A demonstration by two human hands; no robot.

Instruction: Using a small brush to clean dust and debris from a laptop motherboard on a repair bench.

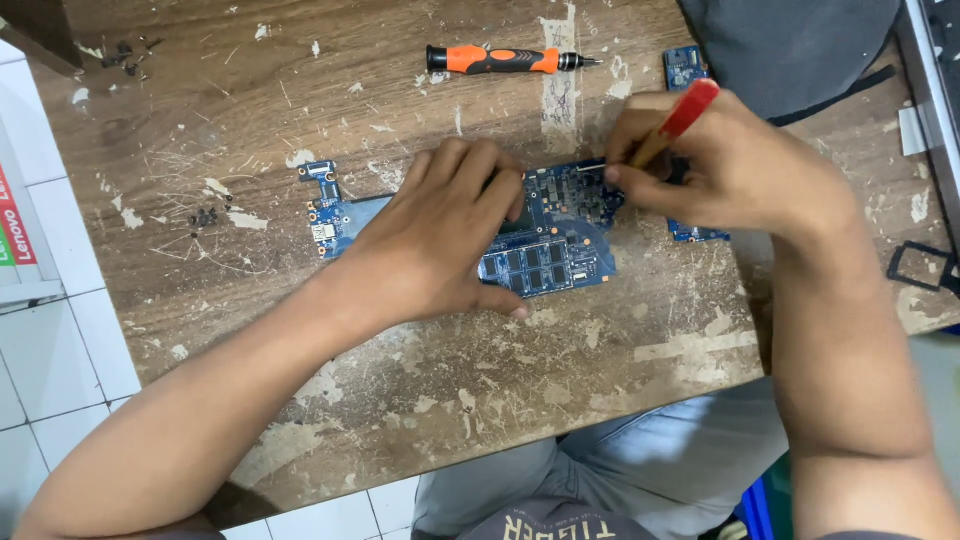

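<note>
Wooden table (300,120): right hand (720,165) pinches red screwdriver (678,122), tip down-left; left hand (440,240) spread on circuit board (555,250).

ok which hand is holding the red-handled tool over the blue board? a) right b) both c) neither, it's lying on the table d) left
a: the right hand pinches the red-handled tool with its tip at the board, while the left hand lies flat on the board.
</note>
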